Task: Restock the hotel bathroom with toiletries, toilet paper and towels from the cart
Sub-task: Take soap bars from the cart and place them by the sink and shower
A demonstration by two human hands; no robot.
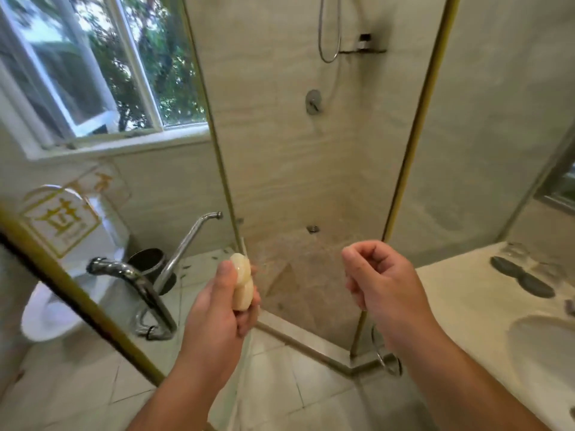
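Observation:
My left hand (217,309) grips a small cream-white bar of soap (242,281), held upright in front of the open shower stall. My right hand (379,281) hovers level with it to the right, its fingers curled into a loose fist with nothing visible inside. Both hands are raised over the shower threshold (311,340). Deep in the stall a small wall shelf (364,49) hangs high beside the shower hose (328,42).
An open glass shower door (77,275) with a gold frame and chrome handle (133,281) stands at the left. Behind it are a toilet (49,315) and a dark bin (149,259). A vanity counter (466,293) with a sink (547,346) and dark coasters (522,281) fills the right.

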